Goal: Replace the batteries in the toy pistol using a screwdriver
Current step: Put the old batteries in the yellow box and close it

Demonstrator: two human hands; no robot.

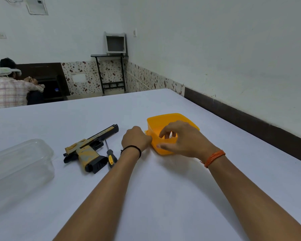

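**Pistol lies on the table while both hands work at the orange tub**

Pistol (89,148), a toy in black and yellow-orange with grey patches, lies flat on its side on the white table (155,197), left of centre, grip toward the viewer and barrel pointing away to the right. No hand touches it. Just beside it on the right lies the screwdriver (109,154), its black and yellow handle near the grip and its thin shaft running away alongside the frame; whether the two touch cannot be told.

At the near left edge stands a clear plastic box (19,167), well apart from the pistol.

Both forearms reach in from the near edge. The left hand (135,139), a black band on its wrist, is curled against the left side of the orange tub (170,126); its fingers are hidden behind the knuckles, so I cannot tell whether they grasp the rim. The right hand (182,138), an orange thread band on its wrist, hangs over the tub's mouth, fingers bent and reaching down inside, with something pale between the fingertips that is too blurred to name. The thumb lies by the tub's near wall.

Farther off, past the table's far edge, a person in a checked shirt sits at left, and a small black stand carries a grey box in the room's corner.
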